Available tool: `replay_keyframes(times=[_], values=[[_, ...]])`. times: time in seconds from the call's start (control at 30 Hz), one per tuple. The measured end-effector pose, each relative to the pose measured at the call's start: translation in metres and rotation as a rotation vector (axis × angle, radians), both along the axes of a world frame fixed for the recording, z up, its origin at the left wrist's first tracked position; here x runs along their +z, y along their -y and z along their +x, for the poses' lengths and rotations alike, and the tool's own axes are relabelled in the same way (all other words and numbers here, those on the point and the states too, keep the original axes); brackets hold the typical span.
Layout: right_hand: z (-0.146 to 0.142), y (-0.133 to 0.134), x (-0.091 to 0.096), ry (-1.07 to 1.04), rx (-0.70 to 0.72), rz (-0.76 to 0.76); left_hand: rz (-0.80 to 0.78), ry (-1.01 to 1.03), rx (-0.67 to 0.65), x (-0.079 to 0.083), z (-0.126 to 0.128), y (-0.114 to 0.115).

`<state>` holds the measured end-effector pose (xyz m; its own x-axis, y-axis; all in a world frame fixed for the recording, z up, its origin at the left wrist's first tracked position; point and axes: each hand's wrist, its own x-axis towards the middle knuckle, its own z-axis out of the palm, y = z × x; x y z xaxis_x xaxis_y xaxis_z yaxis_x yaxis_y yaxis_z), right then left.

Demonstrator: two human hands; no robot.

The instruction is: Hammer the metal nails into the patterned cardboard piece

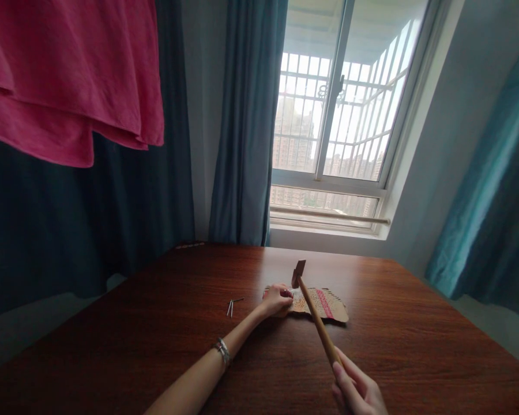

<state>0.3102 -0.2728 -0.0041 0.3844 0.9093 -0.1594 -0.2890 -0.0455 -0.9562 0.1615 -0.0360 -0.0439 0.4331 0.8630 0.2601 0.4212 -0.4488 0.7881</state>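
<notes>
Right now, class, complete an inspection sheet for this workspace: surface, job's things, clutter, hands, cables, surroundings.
Surface: dark wooden table, glossy grain.
Job's things: hammer, head raised above a flat cardboard piece with dotted and pink markings.
Clutter: a few loose nails left of the cardboard piece.
Hands: right hand grips the hammer handle's end; left hand rests curled on the cardboard piece's left edge, contents too small to tell.
Cables: nothing seen.
Surroundings: barred window ahead, blue curtains either side, pink cloth hanging upper left.
</notes>
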Motion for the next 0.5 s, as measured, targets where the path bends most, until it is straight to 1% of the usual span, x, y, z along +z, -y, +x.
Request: replay_keyframes(times=[0.1,0.3,0.4,0.5], values=[[0.001,-0.001,0.003,0.016,0.014,-0.003,0.015,0.004,-0.004,-0.001,0.000,-0.001],[-0.001,0.002,0.018,0.002,0.078,0.035,0.017,0.047,-0.020,-0.006,0.000,-0.005],[-0.002,0.003,0.018,0.012,0.085,0.002,0.026,0.050,-0.009,-0.007,0.000,-0.005],[0.000,0.002,0.012,0.019,0.074,-0.007,0.026,0.059,-0.016,-0.005,0.000,-0.004]])
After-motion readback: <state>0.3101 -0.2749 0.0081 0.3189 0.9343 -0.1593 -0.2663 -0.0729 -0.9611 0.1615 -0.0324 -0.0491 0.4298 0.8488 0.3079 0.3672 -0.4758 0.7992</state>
